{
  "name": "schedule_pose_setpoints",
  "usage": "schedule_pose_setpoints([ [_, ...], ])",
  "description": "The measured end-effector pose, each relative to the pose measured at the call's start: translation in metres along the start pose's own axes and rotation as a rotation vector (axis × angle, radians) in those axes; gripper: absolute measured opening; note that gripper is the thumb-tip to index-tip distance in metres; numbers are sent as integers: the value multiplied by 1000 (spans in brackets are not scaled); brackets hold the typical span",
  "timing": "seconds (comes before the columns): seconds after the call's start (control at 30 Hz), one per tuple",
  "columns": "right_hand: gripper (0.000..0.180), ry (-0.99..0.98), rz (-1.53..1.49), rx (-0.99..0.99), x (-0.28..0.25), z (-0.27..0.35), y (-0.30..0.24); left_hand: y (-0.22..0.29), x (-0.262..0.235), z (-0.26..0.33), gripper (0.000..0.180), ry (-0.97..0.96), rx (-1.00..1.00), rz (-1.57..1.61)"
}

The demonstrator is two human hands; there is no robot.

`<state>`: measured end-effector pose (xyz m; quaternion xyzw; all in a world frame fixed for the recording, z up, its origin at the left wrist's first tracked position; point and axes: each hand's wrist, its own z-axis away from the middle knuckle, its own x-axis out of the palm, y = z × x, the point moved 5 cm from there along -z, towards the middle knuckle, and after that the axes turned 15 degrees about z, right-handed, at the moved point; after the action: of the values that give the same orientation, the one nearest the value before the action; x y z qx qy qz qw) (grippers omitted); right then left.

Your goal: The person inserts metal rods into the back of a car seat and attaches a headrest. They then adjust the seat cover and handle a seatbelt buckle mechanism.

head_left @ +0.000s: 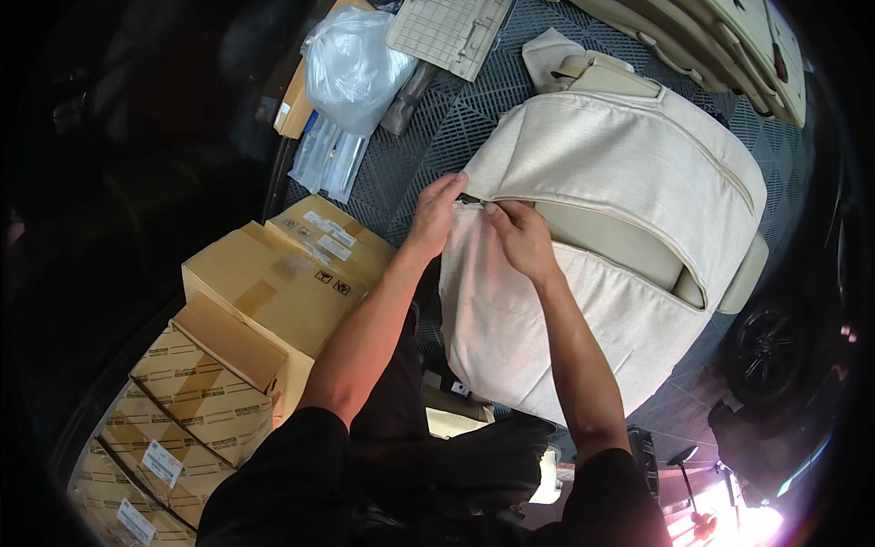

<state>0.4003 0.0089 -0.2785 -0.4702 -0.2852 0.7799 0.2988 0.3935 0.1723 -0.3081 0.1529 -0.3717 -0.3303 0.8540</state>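
A cream fabric seat cover (629, 146) is draped over a beige padded seat (606, 235), which shows through a long curved opening in the cloth. At the left end of that opening, my left hand (436, 217) is closed on the cover's edge, thumb and fingers pinched together. Close beside it on the right, my right hand (524, 239) pinches the same edge with its fingers partly tucked under the cloth. Between the two hands a short dark strip (468, 199) shows at the edge; its kind is too small to make out.
Cardboard boxes (264, 273) are stacked at the left, beside my left forearm. Farther back lie a clear plastic bag (355, 68) and a beige gridded panel (447, 32) on the dark slatted floor (456, 123). Another beige padded piece (711, 46) stands far right, a car wheel (766, 346) nearer.
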Motion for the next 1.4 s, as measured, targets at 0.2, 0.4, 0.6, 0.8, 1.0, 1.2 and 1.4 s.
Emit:
schedule_pose_setpoints([
  [0.2, 24, 155, 380, -136, -15, 4, -42, 5, -9, -2, 35, -27, 90, -165],
  [0.4, 22, 16, 293, 134, -9, 13, -70, 16, 2, 15, 38, -4, 122, -243],
  [0.6, 28, 52, 251, 75, 13, 2, -119, 43, 7, 24, 36, -52, 73, -117],
  [0.8, 23, 27, 105, 144, 6, 7, -109, 36, 6, 17, 37, -61, 62, -86],
  [1.0, 21, 46, 108, 176, -15, 12, -79, 34, 17, 20, 37, -57, 340, -682],
  [1.2, 22, 66, 189, 178, -41, 20, -74, 54, 48, 45, 37, -8, 516, -811],
  [1.4, 19, 175, 108, 127, -73, 51, -87, 61, 80, 76, 31, -72, 654, -883],
])
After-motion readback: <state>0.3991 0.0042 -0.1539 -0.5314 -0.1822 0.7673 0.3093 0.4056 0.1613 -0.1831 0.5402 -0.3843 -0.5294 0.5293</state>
